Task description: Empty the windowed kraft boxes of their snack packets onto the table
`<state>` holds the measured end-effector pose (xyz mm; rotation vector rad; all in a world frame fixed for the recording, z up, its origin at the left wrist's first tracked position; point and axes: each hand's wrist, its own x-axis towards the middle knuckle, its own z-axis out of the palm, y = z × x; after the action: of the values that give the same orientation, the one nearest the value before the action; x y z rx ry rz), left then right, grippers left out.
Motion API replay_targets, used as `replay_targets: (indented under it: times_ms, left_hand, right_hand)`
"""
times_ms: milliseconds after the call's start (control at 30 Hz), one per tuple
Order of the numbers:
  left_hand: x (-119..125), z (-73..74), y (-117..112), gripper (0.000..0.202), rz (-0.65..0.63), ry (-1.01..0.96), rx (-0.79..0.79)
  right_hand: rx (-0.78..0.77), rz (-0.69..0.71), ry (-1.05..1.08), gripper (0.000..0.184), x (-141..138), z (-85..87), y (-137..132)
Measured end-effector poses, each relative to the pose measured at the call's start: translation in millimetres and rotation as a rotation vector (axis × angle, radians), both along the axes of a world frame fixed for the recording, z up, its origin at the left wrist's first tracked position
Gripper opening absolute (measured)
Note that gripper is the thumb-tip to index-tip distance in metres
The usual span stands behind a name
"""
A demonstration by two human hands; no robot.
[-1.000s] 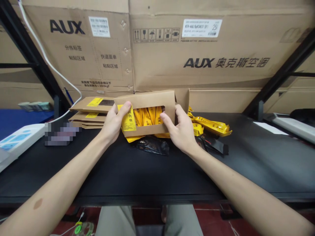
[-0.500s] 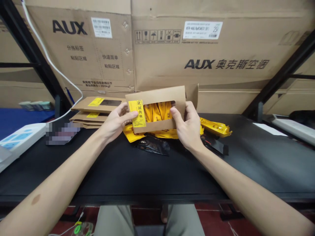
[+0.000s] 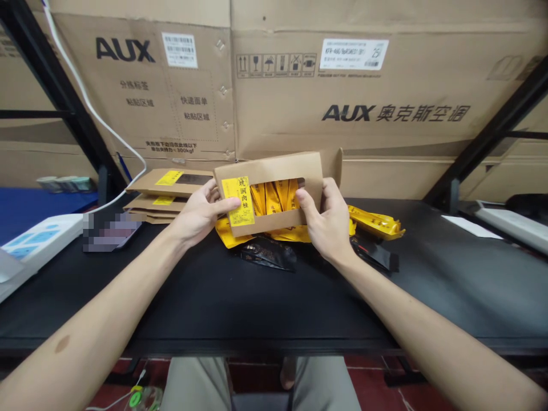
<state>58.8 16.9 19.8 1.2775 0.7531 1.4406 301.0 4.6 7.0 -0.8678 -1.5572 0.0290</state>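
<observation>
Both hands grip a kraft window carton [image 3: 274, 166] from either side, held up at the center of a black workbench [image 3: 222, 297]. The left hand's [image 3: 197, 220] thumb lies on the carton's yellow label [image 3: 238, 201]; the right hand's [image 3: 326, 225] thumb presses at the window's edge. Yellow sachets [image 3: 274, 197] fill the window. Stacked flat cartons [image 3: 169, 185] lie at 10 o'clock, a loose yellow sachet [image 3: 375, 222] at 3 o'clock, a black pouch [image 3: 269, 254] at 6 o'clock. Step judged: carton under two-handed handling; any further item calls for freeing one hand.
</observation>
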Motion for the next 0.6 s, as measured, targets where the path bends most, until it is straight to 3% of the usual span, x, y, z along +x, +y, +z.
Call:
replay_targets:
  times_ms: [267,600]
  left_hand:
    - [2.0,-1.3,0.3,0.06,0.051,-0.016,0.028]
    - [-1.3,-0.4,2.0,0.042,0.011,0.003,-0.005]
  right_hand:
    - [0.015,-0.024,0.011,0.033,-0.3,-0.9,0.7]
    - [0.076,-0.103,-0.011,0.029,2.8,1.6,-0.5]
